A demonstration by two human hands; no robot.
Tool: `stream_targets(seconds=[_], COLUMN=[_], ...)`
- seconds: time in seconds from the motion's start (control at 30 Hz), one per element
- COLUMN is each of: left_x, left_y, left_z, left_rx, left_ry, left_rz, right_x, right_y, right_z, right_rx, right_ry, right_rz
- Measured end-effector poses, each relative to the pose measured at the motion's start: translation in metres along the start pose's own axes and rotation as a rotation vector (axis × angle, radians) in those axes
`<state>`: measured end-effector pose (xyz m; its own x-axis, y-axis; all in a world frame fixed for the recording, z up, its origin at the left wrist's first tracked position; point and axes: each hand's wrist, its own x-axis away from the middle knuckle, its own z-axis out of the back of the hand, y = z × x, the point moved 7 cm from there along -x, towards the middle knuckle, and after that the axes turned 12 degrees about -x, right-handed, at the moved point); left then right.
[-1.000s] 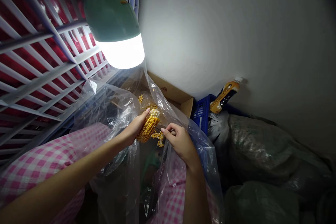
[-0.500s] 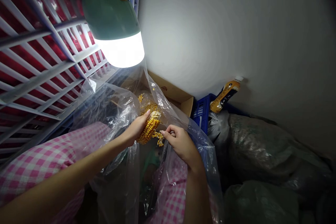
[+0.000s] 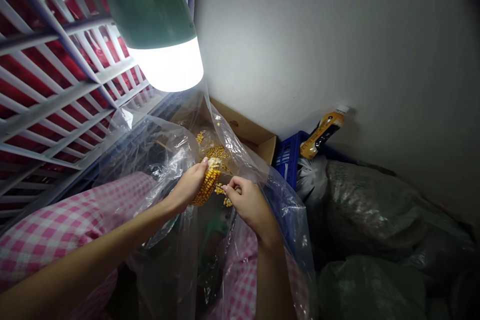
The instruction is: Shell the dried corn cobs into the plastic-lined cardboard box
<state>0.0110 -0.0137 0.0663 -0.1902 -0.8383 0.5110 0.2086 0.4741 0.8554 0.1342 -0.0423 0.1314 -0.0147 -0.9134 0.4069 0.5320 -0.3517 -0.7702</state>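
My left hand (image 3: 187, 187) is closed round a cob of yellow corn (image 3: 208, 186), its thumb near the pale, stripped end. Pinched between the thumb and fingers of my right hand (image 3: 248, 204) is a thin dark pointed tool (image 3: 219, 187), with its tip at the kernels on the cob's right side. What the rest of this tool looks like is hidden in the hand. Loose corn kernels (image 3: 216, 152) lie beyond the cob in a clear plastic bag (image 3: 258, 162), and more show just under the tool.
A lit green lamp (image 3: 150, 15) hangs at upper left before a white slatted crate (image 3: 52, 92). Behind the bag stands a cardboard box (image 3: 243, 130). On the right are a blue crate (image 3: 288, 156), an orange-labelled bottle (image 3: 322, 132) and full dark sacks (image 3: 382, 210).
Both hands, the cob and the tool have shifted slightly left. The tool's tip stays at the cob's right side. The view has also moved a little.
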Motion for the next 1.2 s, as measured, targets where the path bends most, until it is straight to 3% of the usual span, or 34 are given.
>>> stream_targets(seconds=[0.33,0.53,0.7,0.93,1.2], left_x=[0.001,0.003,-0.002,-0.004,0.001], left_y=[-0.007,-0.012,-0.016,-0.029,-0.049], left_z=[0.005,-0.002,-0.004,-0.001,-0.003], left_rx=[-0.087,0.007,0.127,0.202,0.278], left_ry=[0.065,0.022,0.068,0.148,0.184], left_rz=[0.042,0.095,0.082,0.209,0.382], right_x=[-0.005,-0.006,-0.006,-0.004,-0.003], right_y=[0.01,0.008,0.007,0.001,0.006], right_z=[-0.009,-0.015,-0.013,-0.021,-0.03], right_rx=[0.007,0.01,0.052,0.211,0.294], right_ry=[-0.033,0.016,0.079,0.18,0.201], right_rz=[-0.01,0.011,-0.034,-0.081,-0.151])
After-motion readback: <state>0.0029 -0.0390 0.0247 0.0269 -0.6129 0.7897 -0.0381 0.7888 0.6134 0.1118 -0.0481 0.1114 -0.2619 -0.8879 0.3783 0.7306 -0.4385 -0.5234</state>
